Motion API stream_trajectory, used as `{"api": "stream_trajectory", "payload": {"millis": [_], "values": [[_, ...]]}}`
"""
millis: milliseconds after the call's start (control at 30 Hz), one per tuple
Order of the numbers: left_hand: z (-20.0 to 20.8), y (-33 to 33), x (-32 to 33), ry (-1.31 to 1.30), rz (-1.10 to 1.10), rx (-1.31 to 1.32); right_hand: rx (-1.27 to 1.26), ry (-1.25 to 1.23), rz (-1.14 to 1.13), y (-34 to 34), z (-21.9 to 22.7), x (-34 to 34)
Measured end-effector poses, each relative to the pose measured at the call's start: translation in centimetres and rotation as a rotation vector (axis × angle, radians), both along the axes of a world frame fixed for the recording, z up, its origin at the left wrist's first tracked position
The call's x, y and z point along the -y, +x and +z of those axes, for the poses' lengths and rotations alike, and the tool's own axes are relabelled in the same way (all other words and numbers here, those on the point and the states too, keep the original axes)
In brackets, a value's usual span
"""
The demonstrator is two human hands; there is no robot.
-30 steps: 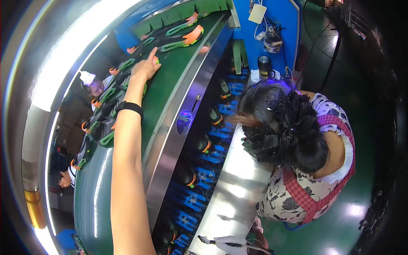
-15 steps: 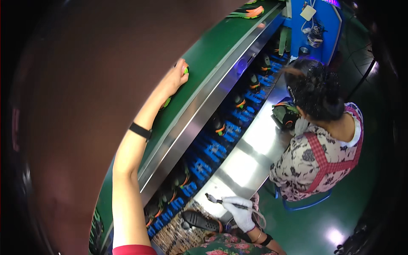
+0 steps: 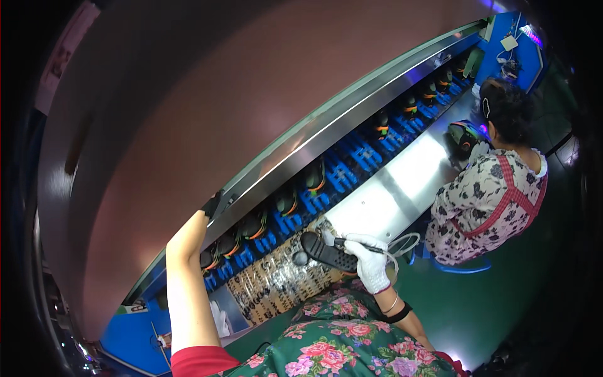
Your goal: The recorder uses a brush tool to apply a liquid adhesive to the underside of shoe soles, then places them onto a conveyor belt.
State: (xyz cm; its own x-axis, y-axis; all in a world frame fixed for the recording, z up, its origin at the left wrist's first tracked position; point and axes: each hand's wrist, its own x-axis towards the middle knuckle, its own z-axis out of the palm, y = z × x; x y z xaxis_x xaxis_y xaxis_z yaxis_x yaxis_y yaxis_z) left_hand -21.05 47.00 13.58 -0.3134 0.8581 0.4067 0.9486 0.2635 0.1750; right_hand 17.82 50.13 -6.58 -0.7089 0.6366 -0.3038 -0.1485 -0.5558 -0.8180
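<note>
So the right hand (image 3: 372, 262), white glove on, is pinching a thin black brush (image 3: 342, 242), its tip hovering right around the upper end of a black shoe sole (image 3: 325, 252) that's lying on the taped-up worktop (image 3: 254, 283). Can't tell what the left hand is doing, since a big blurry brown shape (image 3: 207, 119) is hiding it. Beyond, dark shoes (image 3: 287, 202) are sitting along blue holders (image 3: 342, 177).
</note>
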Motion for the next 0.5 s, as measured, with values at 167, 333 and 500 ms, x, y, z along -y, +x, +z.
{"api": "stream_trajectory", "payload": {"millis": [167, 333, 500], "values": [[-5.8, -4.1, 10.3, -0.086, 0.571, -0.172, -0.064, -0.163, 0.014, -1.4, -0.8, 5.1], [-5.2, -4.1, 15.5, 0.147, 0.316, 0.437, -0.1, -0.273, 0.001, -1.7, -1.2, 8.4], [-5.0, 1.5, 23.9, 0.587, 0.336, 1.051, -0.119, -0.448, 0.026, -2.4, -1.6, 9.2]]}}
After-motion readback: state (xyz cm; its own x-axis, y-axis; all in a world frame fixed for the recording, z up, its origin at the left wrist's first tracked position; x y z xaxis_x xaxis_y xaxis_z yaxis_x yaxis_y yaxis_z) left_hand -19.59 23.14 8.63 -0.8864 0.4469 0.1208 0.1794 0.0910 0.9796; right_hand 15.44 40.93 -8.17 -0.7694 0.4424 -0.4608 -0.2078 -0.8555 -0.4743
